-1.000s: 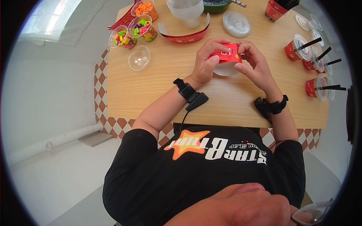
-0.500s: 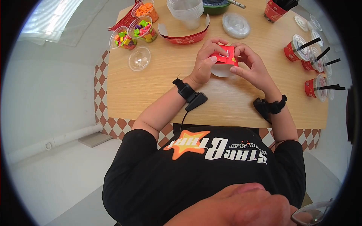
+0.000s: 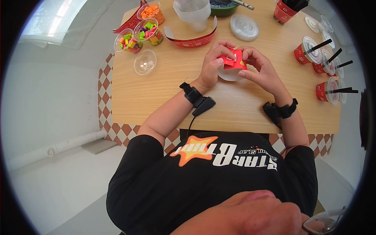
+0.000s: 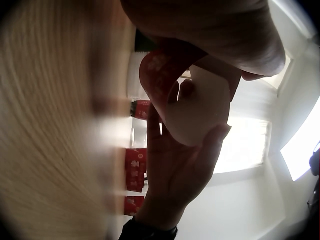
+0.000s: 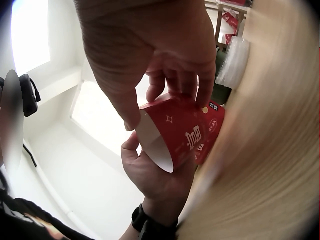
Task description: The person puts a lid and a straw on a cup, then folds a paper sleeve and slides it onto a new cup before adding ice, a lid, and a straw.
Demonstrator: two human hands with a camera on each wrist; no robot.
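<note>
A red paper sleeve (image 3: 235,64) with a white inside is held between both hands above the table, bent into a ring. The left hand (image 3: 211,67) pinches its left side, fingers over the printed face and thumb near the edge. On the other side the right hand (image 3: 261,70) grips it, thumb at the near rim and fingers behind. Through the left wrist view, the sleeve's white inside (image 4: 200,107) shows as an open loop. Its printed outside (image 5: 175,122) faces the right wrist view, under the right hand (image 5: 150,55).
Cups of colourful pieces (image 3: 149,31) and a clear lid (image 3: 145,62) are at the left. Behind stand nested clear bowls (image 3: 192,9), a curved red sleeve (image 3: 192,40), stacked lids (image 3: 244,27) and a green bowl (image 3: 224,10). Lidded red cups with black straws (image 3: 307,51) line the right.
Both hands have shifted slightly left and nearer to the body with the sleeve, which has turned a little between them. The grip on both sides has stayed.
</note>
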